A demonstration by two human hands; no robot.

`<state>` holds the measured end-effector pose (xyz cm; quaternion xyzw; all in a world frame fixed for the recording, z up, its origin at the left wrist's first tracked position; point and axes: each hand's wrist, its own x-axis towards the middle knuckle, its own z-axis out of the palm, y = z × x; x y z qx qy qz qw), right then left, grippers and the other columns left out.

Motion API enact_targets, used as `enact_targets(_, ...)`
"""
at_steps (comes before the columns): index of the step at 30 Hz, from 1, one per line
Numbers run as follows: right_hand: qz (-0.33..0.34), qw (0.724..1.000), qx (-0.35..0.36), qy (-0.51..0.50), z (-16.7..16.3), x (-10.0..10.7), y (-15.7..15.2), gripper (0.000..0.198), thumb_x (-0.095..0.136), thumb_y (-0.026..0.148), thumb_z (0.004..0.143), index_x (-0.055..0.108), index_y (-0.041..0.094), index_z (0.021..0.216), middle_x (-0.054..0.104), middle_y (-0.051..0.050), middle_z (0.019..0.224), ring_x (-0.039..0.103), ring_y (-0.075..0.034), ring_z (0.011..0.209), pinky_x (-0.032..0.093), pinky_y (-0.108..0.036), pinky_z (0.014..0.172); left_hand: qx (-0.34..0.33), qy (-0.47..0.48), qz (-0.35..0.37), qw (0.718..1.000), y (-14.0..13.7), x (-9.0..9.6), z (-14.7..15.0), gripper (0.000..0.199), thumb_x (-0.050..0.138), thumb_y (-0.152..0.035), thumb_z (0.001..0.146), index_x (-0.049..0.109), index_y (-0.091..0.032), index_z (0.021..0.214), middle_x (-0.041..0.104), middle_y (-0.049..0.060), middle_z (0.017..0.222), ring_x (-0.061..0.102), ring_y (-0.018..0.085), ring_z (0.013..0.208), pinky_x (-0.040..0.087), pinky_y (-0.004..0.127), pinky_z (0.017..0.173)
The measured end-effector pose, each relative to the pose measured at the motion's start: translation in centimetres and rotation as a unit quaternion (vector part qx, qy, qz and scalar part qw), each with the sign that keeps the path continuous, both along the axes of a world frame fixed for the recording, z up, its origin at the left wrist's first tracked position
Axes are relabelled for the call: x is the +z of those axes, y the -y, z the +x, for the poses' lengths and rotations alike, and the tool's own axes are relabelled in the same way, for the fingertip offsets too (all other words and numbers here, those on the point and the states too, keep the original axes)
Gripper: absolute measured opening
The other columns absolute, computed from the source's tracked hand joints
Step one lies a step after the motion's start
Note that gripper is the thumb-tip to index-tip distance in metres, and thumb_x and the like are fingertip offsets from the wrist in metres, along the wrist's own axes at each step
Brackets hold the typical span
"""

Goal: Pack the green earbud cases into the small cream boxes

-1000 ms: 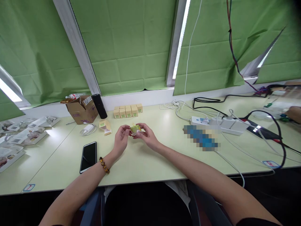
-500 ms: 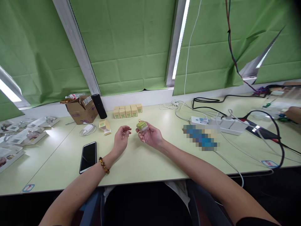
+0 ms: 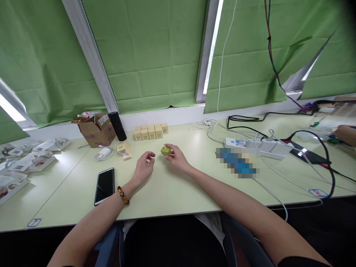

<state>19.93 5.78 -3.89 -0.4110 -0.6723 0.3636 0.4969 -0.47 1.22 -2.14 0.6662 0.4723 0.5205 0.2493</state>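
Note:
My right hand (image 3: 178, 158) is closed around a small rounded case (image 3: 166, 150) with a green top and a little pale loop, just above the table or on it; I cannot tell which. Part of the case is hidden by my fingers. To its left, my left hand (image 3: 144, 166) holds nothing, its fingers loosely curled and apart from the thumb. Beyond that hand stands an opened small cardboard box (image 3: 124, 151) with its flap out. Several small closed boxes (image 3: 149, 132) with green labels form a row at the back.
On the left lie a phone (image 3: 105, 186) and a white charger with cable (image 3: 104, 152). A carton (image 3: 97, 130) and a black cylinder (image 3: 117, 126) stand behind. Power strips (image 3: 272, 145) and cables spread over the right. Another person's hand (image 3: 345, 134) is at the far right.
My right hand has turned over from palm up to palm down, lowering the case and showing its green top. My left hand has shifted slightly down and right.

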Motion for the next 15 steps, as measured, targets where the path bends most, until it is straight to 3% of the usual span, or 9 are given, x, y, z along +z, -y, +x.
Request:
enact_targets(5,0.075,0.971,-0.073,0.215,0.2,0.7,1.1,0.048,0.070,0.022,0.089,0.059,0.028,0.135,0.057,-0.008,0.119,0.065,-0.022,0.098,0.055,-0.038,0.086,0.028,-0.067,0.013,0.997,-0.4,1.0,-1.1,0.026,0.070,-0.021,0.083,0.070,-0.026,0.109,0.072,0.007,0.115,0.065,0.025,0.097,0.050,0.042,0.090)
enact_targets(10,0.101,0.932,-0.124,0.325,-0.3,1.4,1.9,0.043,0.079,0.038,0.086,0.063,0.025,0.124,0.064,-0.008,0.110,0.065,-0.026,0.094,0.049,-0.037,0.079,0.112,-0.143,0.031,0.983,-2.0,4.7,-4.5,0.033,0.066,-0.029,0.087,0.063,-0.024,0.119,0.071,0.010,0.113,0.064,0.027,0.097,0.050,0.043,0.088)
enact_targets(15,0.104,0.924,-0.125,0.346,-0.8,0.8,1.9,0.049,0.083,0.048,0.081,0.058,0.022,0.113,0.069,-0.009,0.107,0.066,-0.027,0.092,0.046,-0.036,0.077,0.276,-0.267,0.011,0.923,-4.2,7.6,-9.3,0.040,0.057,-0.035,0.091,0.054,-0.020,0.128,0.068,0.013,0.117,0.061,0.031,0.110,0.047,0.046,0.099)
